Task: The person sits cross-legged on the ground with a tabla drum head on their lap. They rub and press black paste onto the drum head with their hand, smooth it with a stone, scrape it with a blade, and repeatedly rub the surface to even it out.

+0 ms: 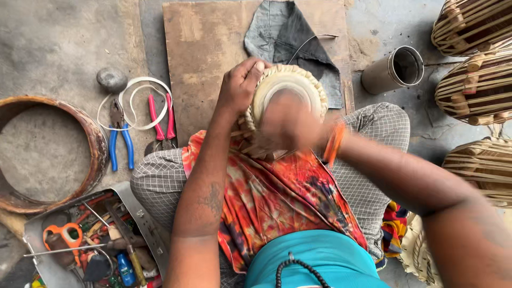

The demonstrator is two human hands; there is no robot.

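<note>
The wooden board (205, 48) lies flat on the floor beyond my knees, a grey cloth (282, 32) on its far right part. The drum (285, 85) rests on my lap at the board's near edge; its long axis tilts away from me, pale head facing up. My right hand (288, 125) covers the head's near side; it is blurred, so I cannot tell its finger state. My left hand (242, 82) grips the drum's left rim, fingers curled together. Blue pliers (120, 141) lie far left.

No packages, labels, signs or screens are visible.
</note>
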